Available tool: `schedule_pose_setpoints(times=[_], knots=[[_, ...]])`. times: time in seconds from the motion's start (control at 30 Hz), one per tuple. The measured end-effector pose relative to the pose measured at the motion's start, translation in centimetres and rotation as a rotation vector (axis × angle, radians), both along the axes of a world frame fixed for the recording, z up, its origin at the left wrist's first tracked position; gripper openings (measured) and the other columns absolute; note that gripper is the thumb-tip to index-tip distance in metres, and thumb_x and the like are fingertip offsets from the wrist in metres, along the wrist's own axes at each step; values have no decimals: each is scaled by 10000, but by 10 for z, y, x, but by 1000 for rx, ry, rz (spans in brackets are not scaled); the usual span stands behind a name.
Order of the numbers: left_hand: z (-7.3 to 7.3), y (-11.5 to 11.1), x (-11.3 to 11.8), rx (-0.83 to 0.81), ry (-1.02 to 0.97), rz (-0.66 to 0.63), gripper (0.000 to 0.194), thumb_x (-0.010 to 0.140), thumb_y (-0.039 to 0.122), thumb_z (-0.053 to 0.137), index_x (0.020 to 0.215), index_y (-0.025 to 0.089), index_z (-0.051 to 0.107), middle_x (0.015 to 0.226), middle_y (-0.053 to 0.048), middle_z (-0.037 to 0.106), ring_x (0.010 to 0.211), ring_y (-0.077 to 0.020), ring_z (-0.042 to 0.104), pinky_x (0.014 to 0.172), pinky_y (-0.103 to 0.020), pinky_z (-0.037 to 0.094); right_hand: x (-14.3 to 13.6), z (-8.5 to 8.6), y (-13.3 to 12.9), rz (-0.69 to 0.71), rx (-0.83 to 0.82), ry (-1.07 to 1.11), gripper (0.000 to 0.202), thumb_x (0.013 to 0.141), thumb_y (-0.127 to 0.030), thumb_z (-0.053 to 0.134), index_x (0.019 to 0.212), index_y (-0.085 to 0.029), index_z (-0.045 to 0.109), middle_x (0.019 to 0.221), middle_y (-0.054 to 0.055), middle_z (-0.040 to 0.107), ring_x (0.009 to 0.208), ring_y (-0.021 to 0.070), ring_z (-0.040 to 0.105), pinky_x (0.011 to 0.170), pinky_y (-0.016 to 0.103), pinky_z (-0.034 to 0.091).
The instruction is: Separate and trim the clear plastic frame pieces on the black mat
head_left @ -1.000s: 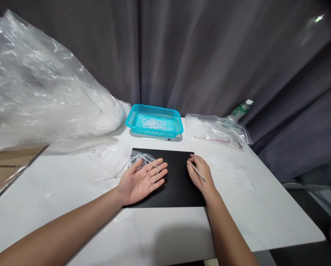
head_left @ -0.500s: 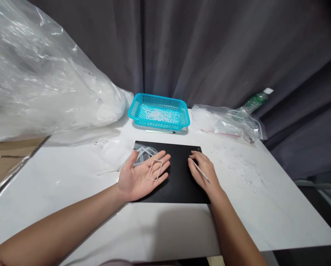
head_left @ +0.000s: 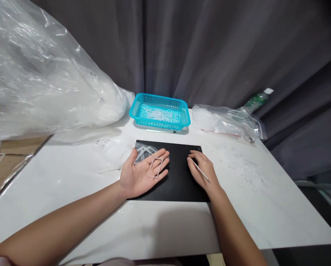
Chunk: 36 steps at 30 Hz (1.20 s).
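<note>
Palm up, my left hand (head_left: 136,177) is stretched flat over the left part of a black mat (head_left: 182,177). A thin white rectangular frame (head_left: 149,171) lies loose across its fingers, not gripped. My right hand (head_left: 204,168) is closed at the mat's right edge, holding a slim white pen-like stick (head_left: 200,169). The stick slants back across the hand; its exact kind cannot be made out. Behind my left fingers, several pale frames in a clear bag (head_left: 144,150) lie on the mat's upper left corner, partly hidden.
A blue basket (head_left: 159,122) with white bits in it stands behind the mat, a white pen-like item (head_left: 161,131) before it. A big clear plastic bag (head_left: 57,81) fills the left. Flat plastic bags (head_left: 223,122) and a green bottle (head_left: 258,100) are back right. Cardboard (head_left: 12,162) lies left.
The view has shifted very slightly. Both hands keep nearly the same pose, with the frame still on my left fingers and the stick in my right hand.
</note>
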<state>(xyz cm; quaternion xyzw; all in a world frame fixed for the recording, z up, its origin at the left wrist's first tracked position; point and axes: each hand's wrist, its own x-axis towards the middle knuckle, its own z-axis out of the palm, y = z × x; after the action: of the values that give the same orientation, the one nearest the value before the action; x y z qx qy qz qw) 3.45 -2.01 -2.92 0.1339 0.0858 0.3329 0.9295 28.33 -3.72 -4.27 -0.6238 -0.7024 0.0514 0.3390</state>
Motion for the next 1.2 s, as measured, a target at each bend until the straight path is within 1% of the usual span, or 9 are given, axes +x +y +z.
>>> schedule_pose_setpoints(times=[0.07,0.17,0.23,0.33,0.47,0.63,0.77,0.87,1.2], knots=[[-1,-2,2,51,74,-7,605,889,587,445,1332,180,504,1476,-70,370,1381,-250,287,1072,-387,343,-6,5,-3,26,-26,186,133,869,-289,540,907,-196,626,1094,109,665,1021,242,629,863,393,510],[-3,-7,5,156,228,5,423,876,270,613,1292,253,538,1471,-73,379,1303,-260,423,1014,-390,411,-19,13,-11,157,-109,506,135,887,-309,550,979,-235,615,1125,65,667,1021,198,638,852,338,521],[-6,-11,7,212,298,0,501,838,130,648,1294,302,527,1459,-75,398,1248,-265,490,958,-398,464,-28,16,-19,257,-146,641,144,892,-301,557,1021,-254,599,1129,48,671,1027,185,641,870,325,514],[-10,-13,7,262,349,-23,566,823,155,683,1327,318,483,1412,-104,459,1211,-285,524,882,-410,520,-37,17,-29,371,-131,734,192,900,-293,555,1091,-268,554,1106,45,685,1042,187,641,869,325,512],[-12,-13,7,352,484,-28,658,821,272,697,1402,275,389,1307,-152,555,1157,-294,569,768,-345,575,-42,17,-34,426,-119,650,218,945,-318,463,1149,-262,519,1095,60,691,1023,182,647,859,333,507],[-12,-15,6,549,615,-48,695,858,342,637,1456,241,298,1178,-149,645,971,-258,674,570,-229,578,-47,23,-33,465,-106,550,129,914,-313,510,814,-237,481,1046,67,711,994,184,651,871,343,492],[-14,-16,3,840,713,85,640,870,283,614,1443,226,334,964,-70,733,770,-175,709,656,-265,583,-52,27,-34,511,-71,487,308,821,-261,640,705,-244,355,1021,53,728,966,188,649,894,377,479],[-14,-16,0,1036,751,210,608,826,181,653,1391,221,433,926,-50,741,742,-175,713,775,-290,561,-54,28,-35,540,-31,464,347,803,-247,659,694,-247,330,1015,56,730,942,187,653,903,396,474],[-8,-15,0,1190,702,251,586,812,118,632,1359,260,476,982,-38,722,654,-161,709,713,-277,570,-54,26,-35,616,48,419,342,818,-200,648,703,-247,330,989,35,723,897,165,638,805,336,506]])
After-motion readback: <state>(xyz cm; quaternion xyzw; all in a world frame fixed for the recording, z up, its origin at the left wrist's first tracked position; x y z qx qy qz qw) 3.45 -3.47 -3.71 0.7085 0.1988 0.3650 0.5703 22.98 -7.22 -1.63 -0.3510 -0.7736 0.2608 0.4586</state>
